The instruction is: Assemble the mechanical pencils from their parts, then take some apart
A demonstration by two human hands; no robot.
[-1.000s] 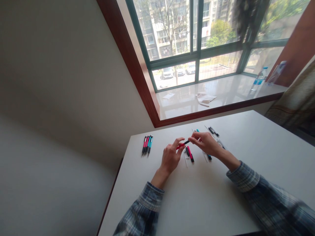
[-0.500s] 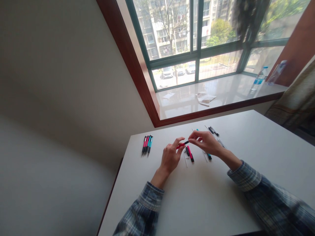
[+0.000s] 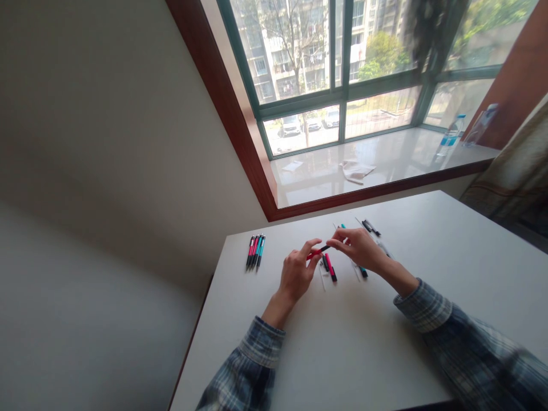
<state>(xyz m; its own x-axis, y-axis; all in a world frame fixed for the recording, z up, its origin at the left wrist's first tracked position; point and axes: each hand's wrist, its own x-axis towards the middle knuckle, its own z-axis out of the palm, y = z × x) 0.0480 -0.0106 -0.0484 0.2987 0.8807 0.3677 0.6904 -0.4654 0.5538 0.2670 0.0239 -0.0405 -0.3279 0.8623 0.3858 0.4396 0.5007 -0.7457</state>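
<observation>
My left hand (image 3: 297, 277) and my right hand (image 3: 357, 248) meet above the white table (image 3: 342, 348). Between them is a red pen (image 3: 317, 253) with a black end. My left fingers grip its red barrel, while my right fingertips pinch the black end. Just below, a pink-and-black pen part (image 3: 330, 268) lies beside a black piece (image 3: 325, 263). A teal pen (image 3: 362, 270) lies partly hidden under my right hand. Farther left, several pink and teal pens (image 3: 256, 252) lie side by side.
Black pen parts (image 3: 370, 227) and thin clear strips (image 3: 384, 249) lie beyond my right hand. Behind the table is a window sill (image 3: 385, 154) with a cloth (image 3: 356, 170) and a water bottle (image 3: 450, 135). A wall stands to the left.
Both hands stay on the red pen, with only a slight shift of my right fingers. The whole view has drifted a little.
</observation>
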